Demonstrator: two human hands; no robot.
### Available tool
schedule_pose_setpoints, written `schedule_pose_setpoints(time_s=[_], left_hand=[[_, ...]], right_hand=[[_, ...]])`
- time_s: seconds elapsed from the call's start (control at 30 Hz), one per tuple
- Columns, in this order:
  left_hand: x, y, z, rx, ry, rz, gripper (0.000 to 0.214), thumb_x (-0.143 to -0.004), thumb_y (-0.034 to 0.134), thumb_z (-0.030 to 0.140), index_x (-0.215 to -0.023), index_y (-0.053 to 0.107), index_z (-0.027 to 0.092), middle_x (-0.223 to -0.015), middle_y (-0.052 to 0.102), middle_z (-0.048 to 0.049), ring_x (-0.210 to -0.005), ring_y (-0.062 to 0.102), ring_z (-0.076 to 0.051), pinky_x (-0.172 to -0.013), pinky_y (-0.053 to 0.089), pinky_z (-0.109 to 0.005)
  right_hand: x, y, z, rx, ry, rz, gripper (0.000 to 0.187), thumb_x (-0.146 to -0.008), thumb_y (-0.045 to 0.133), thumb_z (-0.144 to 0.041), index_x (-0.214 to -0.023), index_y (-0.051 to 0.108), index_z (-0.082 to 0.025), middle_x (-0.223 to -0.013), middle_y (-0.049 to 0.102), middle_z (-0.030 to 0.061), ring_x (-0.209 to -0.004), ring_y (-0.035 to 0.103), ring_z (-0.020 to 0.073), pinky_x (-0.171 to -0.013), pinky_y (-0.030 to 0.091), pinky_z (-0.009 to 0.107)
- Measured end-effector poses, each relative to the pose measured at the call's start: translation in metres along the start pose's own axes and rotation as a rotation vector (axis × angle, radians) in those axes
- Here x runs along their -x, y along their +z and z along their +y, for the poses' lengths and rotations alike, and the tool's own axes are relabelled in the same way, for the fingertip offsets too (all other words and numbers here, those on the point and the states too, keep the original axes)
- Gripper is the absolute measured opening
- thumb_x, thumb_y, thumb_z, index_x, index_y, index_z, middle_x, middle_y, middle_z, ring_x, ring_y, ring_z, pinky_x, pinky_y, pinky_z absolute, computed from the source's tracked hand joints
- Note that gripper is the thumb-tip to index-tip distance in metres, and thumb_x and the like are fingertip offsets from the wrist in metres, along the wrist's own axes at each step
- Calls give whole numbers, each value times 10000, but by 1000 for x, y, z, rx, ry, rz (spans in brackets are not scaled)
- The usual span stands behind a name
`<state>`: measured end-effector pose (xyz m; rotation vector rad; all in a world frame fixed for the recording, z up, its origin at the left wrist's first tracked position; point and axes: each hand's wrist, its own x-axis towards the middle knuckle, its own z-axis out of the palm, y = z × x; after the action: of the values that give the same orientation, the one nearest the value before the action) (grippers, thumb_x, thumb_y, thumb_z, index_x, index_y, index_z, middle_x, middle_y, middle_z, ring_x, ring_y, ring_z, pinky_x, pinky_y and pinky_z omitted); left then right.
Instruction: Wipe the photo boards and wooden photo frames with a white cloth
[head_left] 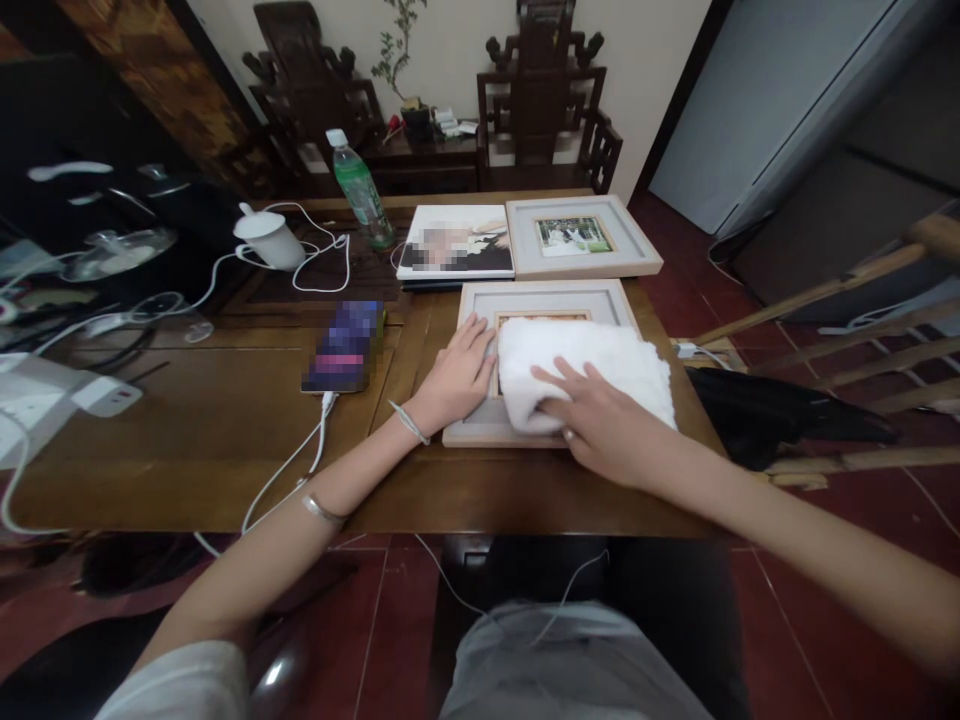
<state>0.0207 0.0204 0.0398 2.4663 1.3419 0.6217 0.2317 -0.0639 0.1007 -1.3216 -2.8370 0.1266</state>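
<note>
A grey picture frame (480, 300) lies flat on the wooden table (187, 430) in front of me. My left hand (454, 375) rests flat on the frame's left side, fingers stretched out, holding nothing. A white fluffy cloth (600, 365) covers the frame's glass and right part. My right hand (600, 420) lies on the cloth's near edge, fingers pressed into it.
Behind the frame lie a second grey frame (583, 238) and a photo book (456, 243). A phone (345, 345) on a white cable, a green bottle (361, 190) and a white cup (268, 238) stand to the left. A white adapter box (105, 395) sits far left. Dark chairs stand behind.
</note>
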Motion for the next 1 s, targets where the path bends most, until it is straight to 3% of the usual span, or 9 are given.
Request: schedule_pose_setpoints(time_s=[0.17,0.33,0.43,0.57,0.7,0.8,0.9,1.0], left_hand=[[1,3,-6,77,-7,75,481,-947,350,274,-1390,373,89,-1518,315,-196,-1441,231,-283,-1158,240,-523],[1,8,-11,129,1,156,531,-913,394,237,-1417,314,94,-1561,196,-203,-1462,122,-321,-1173,156,-542],[-1,9,-11,209,-86,180,603,-881,431,202,-1439,260,53,-1555,181,-234,-1461,106,-333,-1177,138,-534],[-4,3,-5,425,-319,218,651,-836,515,159,-1430,278,38,-1514,292,-235,-1436,231,-303,-1189,156,-457],[4,-10,8,867,-588,216,533,-795,647,221,-1294,489,118,-1338,551,-172,-1239,530,-278,-1054,410,-391],[22,-17,21,1127,-789,26,413,-762,714,361,-1072,636,100,-1009,714,-155,-942,682,-286,-772,553,-354],[45,-22,31,1155,-818,172,410,-747,731,424,-1000,662,109,-880,734,-99,-811,697,-217,-658,540,-251],[64,-36,35,1196,-881,256,398,-735,752,399,-1006,668,120,-831,740,-75,-740,704,-196,-609,539,-225]], right_hand=[[-43,1,55,133,128,112,545,-726,433,40,-1214,605,-133,-1541,300,133,-1404,220,422,-1061,256,696],[-26,-7,94,226,203,218,540,-707,402,71,-1126,655,-156,-1534,328,78,-1391,246,429,-1003,301,724],[1,-1,91,205,146,170,520,-691,417,59,-1086,675,-161,-1498,394,73,-1374,288,427,-991,332,708],[35,12,60,136,60,138,497,-647,448,54,-1013,702,-167,-1481,417,65,-1380,272,438,-1031,277,727],[55,17,38,47,-33,172,487,-619,435,65,-952,707,-165,-1501,377,66,-1384,275,413,-1056,268,713],[60,18,41,-11,-70,229,476,-609,406,79,-898,701,-158,-1493,387,82,-1396,262,380,-1072,254,701],[62,19,54,-59,-59,319,424,-624,395,77,-835,677,-158,-1494,387,97,-1418,211,343,-1089,253,673],[70,23,70,-104,1,402,373,-649,379,72,-797,631,-159,-1508,365,111,-1432,184,307,-1107,277,623]])
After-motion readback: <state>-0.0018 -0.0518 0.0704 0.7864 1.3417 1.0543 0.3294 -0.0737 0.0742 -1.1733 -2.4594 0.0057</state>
